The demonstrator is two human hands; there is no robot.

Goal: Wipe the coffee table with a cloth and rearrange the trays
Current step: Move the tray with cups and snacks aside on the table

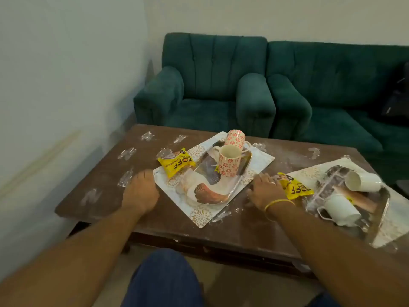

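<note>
A brown coffee table [106, 173] is smeared with white powder and smudges. A patterned placemat [202, 214] lies in the middle, with a shiny tray [212, 196] on it holding two floral mugs [229, 161], one upright and one tipped. My left hand [140, 189] rests at the placemat's left edge. My right hand [264, 192] rests at its right edge, fingers spread. A second tray [380, 207] at the right holds two overturned white mugs [340, 209]. No cloth is in view.
One yellow snack packet [176, 165] lies on the placemat's left corner, another yellow packet [295, 188] beside my right hand. Green sofas [212, 85] stand behind the table. A pale wall [55, 85] runs along the left. My knee [163, 280] is below the table's near edge.
</note>
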